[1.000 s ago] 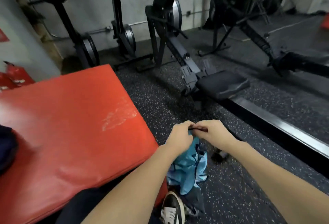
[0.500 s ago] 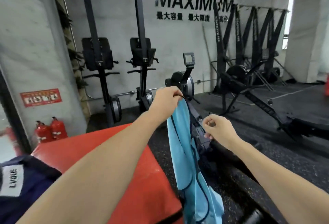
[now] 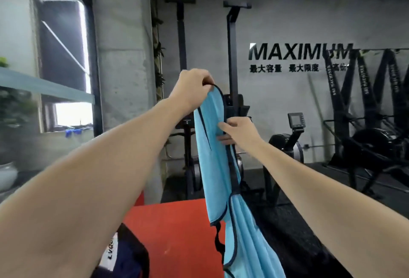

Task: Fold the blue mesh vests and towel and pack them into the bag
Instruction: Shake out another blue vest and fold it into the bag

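Note:
A light blue mesh vest (image 3: 213, 156) with dark trim hangs in front of me, reaching down past the bottom of the view. My left hand (image 3: 191, 87) is raised high and pinches the vest's top edge. My right hand (image 3: 238, 132) is lower and to the right, with its fingers closed on the vest's dark-trimmed side edge. A dark navy bag (image 3: 128, 255) with a white label lies at the bottom left on the red mat (image 3: 177, 233). No towel is in view.
Upright gym machines (image 3: 232, 61) stand against the grey wall behind the vest, and a rowing machine (image 3: 287, 145) with more black frames stands on the right. A concrete pillar (image 3: 124, 67) and a window are on the left. The dark rubber floor runs to the right.
Both hands have lifted the vest from near the floor to head height. My left hand went highest, while my right hand slid down onto the side edge. The view tilted upward.

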### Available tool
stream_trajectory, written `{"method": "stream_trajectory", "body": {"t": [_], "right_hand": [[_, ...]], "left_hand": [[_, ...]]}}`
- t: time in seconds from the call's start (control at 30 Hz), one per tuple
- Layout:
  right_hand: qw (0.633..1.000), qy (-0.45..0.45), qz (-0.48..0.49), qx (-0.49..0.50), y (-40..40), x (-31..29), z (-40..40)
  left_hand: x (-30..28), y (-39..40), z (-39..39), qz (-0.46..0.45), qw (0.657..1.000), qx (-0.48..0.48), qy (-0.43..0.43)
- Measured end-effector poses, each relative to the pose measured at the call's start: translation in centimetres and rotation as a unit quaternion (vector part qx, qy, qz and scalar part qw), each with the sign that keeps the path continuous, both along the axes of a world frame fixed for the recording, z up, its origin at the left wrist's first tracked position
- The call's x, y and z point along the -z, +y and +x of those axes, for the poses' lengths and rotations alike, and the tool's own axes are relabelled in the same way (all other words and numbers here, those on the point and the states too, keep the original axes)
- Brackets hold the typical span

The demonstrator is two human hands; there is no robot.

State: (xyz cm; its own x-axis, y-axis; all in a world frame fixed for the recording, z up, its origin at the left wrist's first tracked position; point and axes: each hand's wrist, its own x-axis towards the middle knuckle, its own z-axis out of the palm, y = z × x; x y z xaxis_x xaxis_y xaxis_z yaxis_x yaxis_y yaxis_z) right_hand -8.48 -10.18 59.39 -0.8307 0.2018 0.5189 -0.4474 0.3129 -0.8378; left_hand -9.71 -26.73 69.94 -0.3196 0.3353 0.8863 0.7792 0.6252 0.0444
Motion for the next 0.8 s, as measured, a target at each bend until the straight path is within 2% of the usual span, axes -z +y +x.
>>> {"method": "stream_trajectory", "body": {"t": [0.2,0.3,0.37,0.5,0.6,0.7,0.8], "right_hand": [[0.994,0.056,-0.030,-0.089,-5.3,-6.5,-3.6],[0.992,0.068,-0.040,-0.095,-7.0,-5.9,-5.2],[0.995,0.049,-0.037,-0.081,-7.3,-3.3,-6.7],[0.998,-0.023,-0.008,-0.052,-5.8,5.9,-9.5],[0.990,-0.103,0.085,-0.045,-3.5,15.8,-10.4],[0.941,-0.210,0.264,-0.034,-0.8,25.4,-10.3],[0.869,-0.293,0.398,-0.001,1.1,32.7,-9.0]], "left_hand": [[-4.5,-7.1,-1.1,0.038,0.996,-0.039,0.075],[-4.1,-8.3,-1.9,0.055,0.995,-0.029,0.076],[-1.6,-8.4,-3.1,0.049,0.998,-0.014,0.037],[8.7,-7.0,-5.2,-0.001,0.995,0.008,-0.095],[19.2,-6.0,-6.1,-0.047,0.968,0.039,-0.245],[29.4,-6.4,-6.9,-0.086,0.934,0.036,-0.346],[37.9,-8.3,-7.1,-0.052,0.900,0.024,-0.433]]}}
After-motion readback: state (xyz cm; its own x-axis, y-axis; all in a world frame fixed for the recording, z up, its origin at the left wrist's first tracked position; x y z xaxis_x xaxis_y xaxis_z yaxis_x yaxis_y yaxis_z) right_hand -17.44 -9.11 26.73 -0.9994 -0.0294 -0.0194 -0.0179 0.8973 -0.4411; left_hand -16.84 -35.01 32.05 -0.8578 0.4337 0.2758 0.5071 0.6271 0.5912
